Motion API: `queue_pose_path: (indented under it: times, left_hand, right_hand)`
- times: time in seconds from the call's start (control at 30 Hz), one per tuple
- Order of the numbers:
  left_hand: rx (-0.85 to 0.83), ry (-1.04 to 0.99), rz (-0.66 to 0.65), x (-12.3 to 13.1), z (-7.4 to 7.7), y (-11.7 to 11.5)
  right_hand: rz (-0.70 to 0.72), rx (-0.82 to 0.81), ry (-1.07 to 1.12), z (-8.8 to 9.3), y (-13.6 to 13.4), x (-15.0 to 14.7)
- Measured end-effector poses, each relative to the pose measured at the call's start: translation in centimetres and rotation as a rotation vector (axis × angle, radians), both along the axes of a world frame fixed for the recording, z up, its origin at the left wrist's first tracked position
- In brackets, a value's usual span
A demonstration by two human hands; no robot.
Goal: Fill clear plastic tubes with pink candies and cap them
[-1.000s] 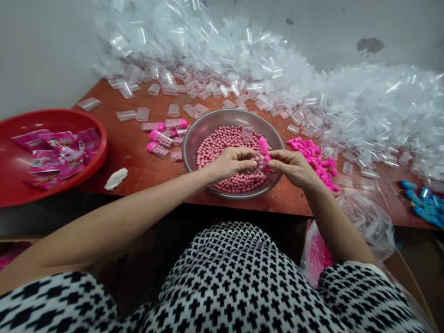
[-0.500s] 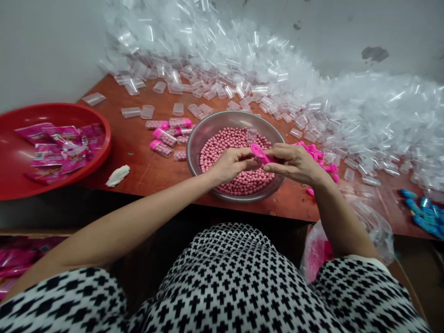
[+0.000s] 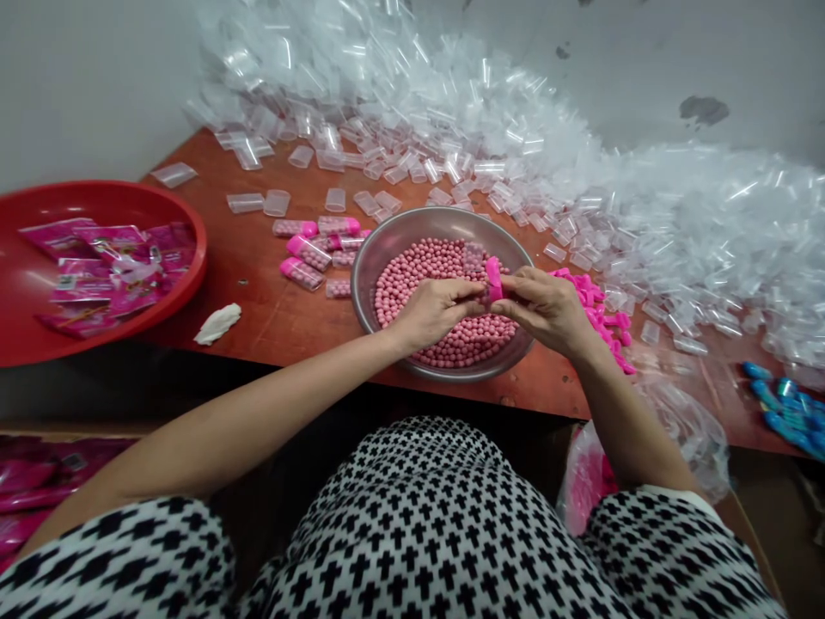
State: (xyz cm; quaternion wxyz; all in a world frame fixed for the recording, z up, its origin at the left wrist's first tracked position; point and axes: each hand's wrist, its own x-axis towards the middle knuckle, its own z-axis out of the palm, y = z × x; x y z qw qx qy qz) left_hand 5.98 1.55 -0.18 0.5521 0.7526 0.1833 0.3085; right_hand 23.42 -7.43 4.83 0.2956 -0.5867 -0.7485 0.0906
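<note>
Over the steel bowl (image 3: 374, 284) of small pink balls (image 3: 418, 266), my two hands meet at a bright pink plastic cap (image 3: 494, 279). My left hand (image 3: 438, 314) is closed, its thumb and fingers pinching a clear tube, mostly hidden behind them, at the cap's left side. My right hand (image 3: 547, 309) pinches the cap from the right with thumb and fingers. Whether the cap is fully seated cannot be told. Another clear tube (image 3: 473, 255) lies on the balls. Left of the bowl are several filled tubes (image 3: 309, 254) with pink caps.
A large heap of clear tubes (image 3: 451, 112) lines the back of the red-brown table (image 3: 271, 318). Loose pink caps (image 3: 596, 309) lie right of the bowl, blue pieces (image 3: 790, 404) farther right. A red basin (image 3: 193, 275) with pink packets and a white lump (image 3: 217, 324) are left.
The pink cap has turned from slanted to upright between my fingers. My right hand has shifted slightly right and its fingers have drawn in behind the cap.
</note>
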Motion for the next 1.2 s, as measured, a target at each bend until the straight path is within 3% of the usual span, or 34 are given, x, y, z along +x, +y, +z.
queue_pose_path:
  times: [0.23,0.43,0.53,0.63,0.77,0.83,0.93,1.1,1.2]
  left_hand:
    - [0.232,-0.034,0.04,-0.5,0.2,-0.1]
    - [0.56,-0.009,0.103,-0.5,-0.8,-0.3]
    - [0.633,0.063,0.143,-0.5,-1.0,-0.3]
    - [0.509,0.096,0.123,-0.7,-0.8,-0.2]
    - [0.109,0.083,-0.062,-1.0,-0.2,0.0]
    - [-0.003,0.08,-0.129,-1.0,0.0,0.1]
    - [-0.046,0.048,-0.115,-0.8,0.2,0.1]
    - [-0.037,0.022,-0.109,-0.1,0.0,0.2]
    - [-0.057,0.018,-0.137,0.2,-0.3,0.2]
  right_hand:
    - [0.053,0.019,-0.176,-0.1,-0.4,-0.6]
    - [0.076,0.001,-0.252,-0.3,-0.3,-1.0]
    - [0.132,-0.033,-0.254,-0.5,0.3,-0.6]
    - [0.189,-0.039,-0.253,-0.8,0.3,-0.5]
    - [0.169,0.004,-0.338,-1.5,-0.5,-0.7]
    - [0.2,0.002,-0.349,-1.9,-0.6,-0.5]
    - [0.242,-0.041,-0.303,-2.0,-0.3,0.1]
    - [0.083,0.003,-0.477,0.2,0.4,0.4]
    - [0.237,0.032,-0.61,1.8,1.0,-0.4]
